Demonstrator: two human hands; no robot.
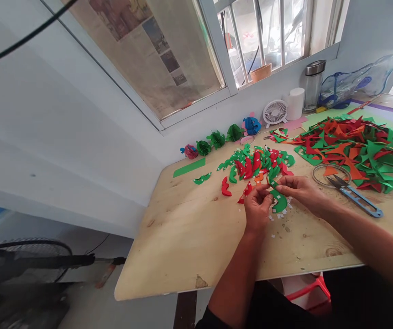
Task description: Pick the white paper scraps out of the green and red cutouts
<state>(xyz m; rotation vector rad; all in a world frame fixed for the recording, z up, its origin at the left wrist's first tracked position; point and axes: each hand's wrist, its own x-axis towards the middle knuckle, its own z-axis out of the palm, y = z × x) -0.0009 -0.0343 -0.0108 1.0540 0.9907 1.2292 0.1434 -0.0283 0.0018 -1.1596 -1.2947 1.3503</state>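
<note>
Green paper cutout (280,201) pinched between both hands, just right of and below the middle of the frame, with little white squares dotted over it. Left hand (258,203) closed down to a tight fingertip pinch at the left edge, right hand (295,188) narrow too, thumb and fingers on the upper right part. Can't really tell how the fingers sit underneath. Loose white bits (280,216) scattered on the wooden table (182,237) right below. Just above the hands, a messy bunch of red and green cutouts (248,167), plus a lone red piece (226,187) to the left and a green strip (189,167) further up-left. Over at the right, big heap of scraps (360,141), with blue-handled snips (362,201) below, tips over a round ring (314,176). Along the wall, upper right of center: green paper balls (217,139), small white fan (275,112), glass bottle (313,89).
</note>
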